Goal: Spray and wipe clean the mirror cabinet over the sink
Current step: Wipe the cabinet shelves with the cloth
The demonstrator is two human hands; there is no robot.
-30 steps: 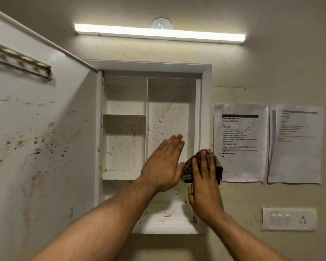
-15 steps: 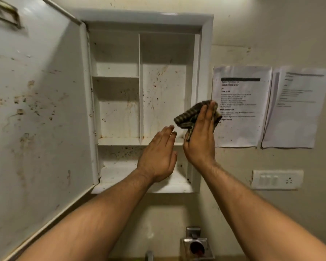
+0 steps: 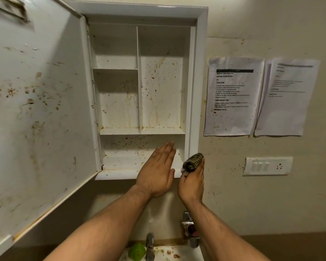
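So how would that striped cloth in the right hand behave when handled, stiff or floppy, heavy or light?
Probably floppy: the cloth is bunched and folded in the right hand. Likely light, since the fingers alone carry it. Its ribbed weave probably grips rather than slides.

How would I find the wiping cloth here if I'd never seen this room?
Start at the open white wall cabinet. At its lower right corner the right hand is raised. The cloth is the dark striped wad held at its fingertips, the only fabric in view; the left hand beside it is flat and empty.
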